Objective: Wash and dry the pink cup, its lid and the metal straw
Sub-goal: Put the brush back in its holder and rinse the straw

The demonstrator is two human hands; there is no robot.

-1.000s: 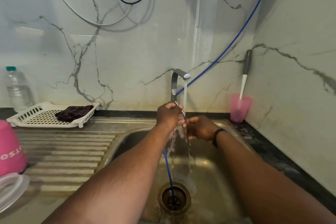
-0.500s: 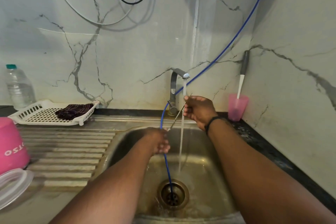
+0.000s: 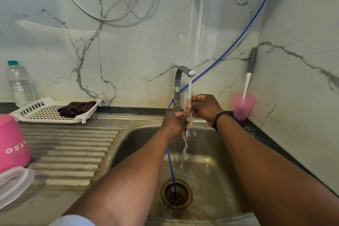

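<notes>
Under the running tap (image 3: 190,73) I hold the thin metal straw (image 3: 190,100) almost upright in the water stream. My right hand (image 3: 205,107) pinches its upper part and my left hand (image 3: 174,124) grips it lower down; most of the straw is hidden by fingers and water. The pink cup (image 3: 12,143) stands upside down on the draining board at the far left. Its clear lid (image 3: 12,183) lies in front of it at the left edge.
The steel sink (image 3: 211,167) has a drain with a blue hose (image 3: 170,167) running into it. A white rack (image 3: 45,112) holds a dark cloth (image 3: 75,109). A water bottle (image 3: 20,84) stands back left. A small pink tumbler with a brush (image 3: 243,105) sits back right.
My left hand rose from low in the sink up to the straw. The straw went from slanted beside the stream to nearly upright inside it, with my right hand shifting slightly.
</notes>
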